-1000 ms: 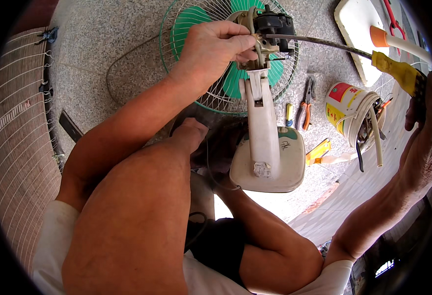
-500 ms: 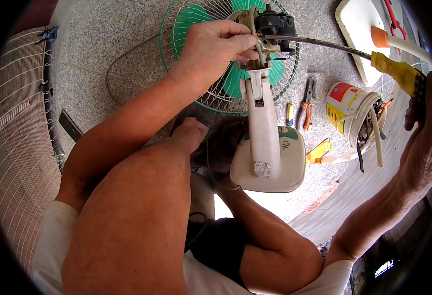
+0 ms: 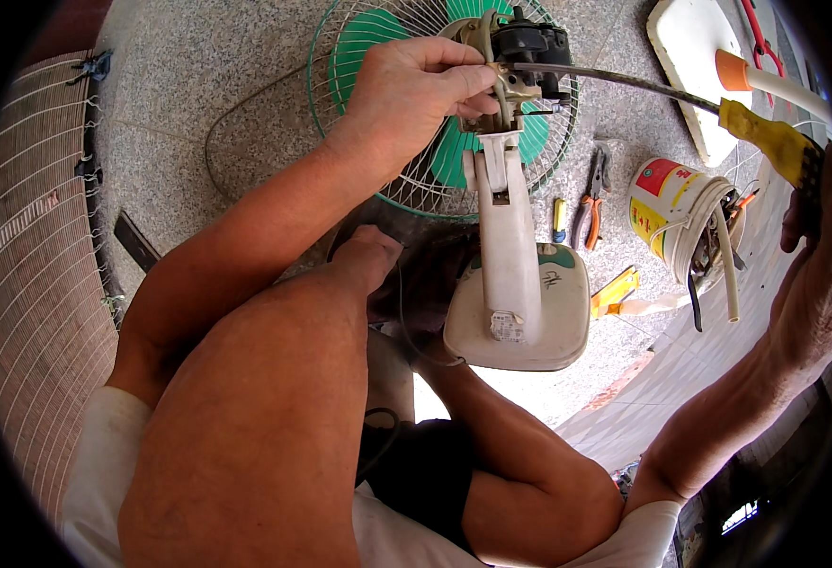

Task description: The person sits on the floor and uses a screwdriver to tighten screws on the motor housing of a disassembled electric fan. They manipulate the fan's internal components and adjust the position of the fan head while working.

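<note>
An electric fan lies tipped over, its green blades behind a wire guard on the floor. Its opened motor housing shows black parts, a metal bracket and a grey cable. My left hand is closed at the back of the motor, thumb and fingers pinching beside the cable and bracket; the exact spot is hidden. My right hand grips the yellow and black handle of a long screwdriver. Its shaft runs leftward to the bracket, with the tip close by my left fingertips. The fan's off-white stand points toward me.
Right of the fan lie pliers, a small yellow tool and a yellow cutter-like item. A tipped bucket holds several tools. Farther back is a white board. A woven mat borders the left.
The screwdriver and my right hand have shifted very slightly, with the handle a little lower and farther right. My left hand stays at the motor.
</note>
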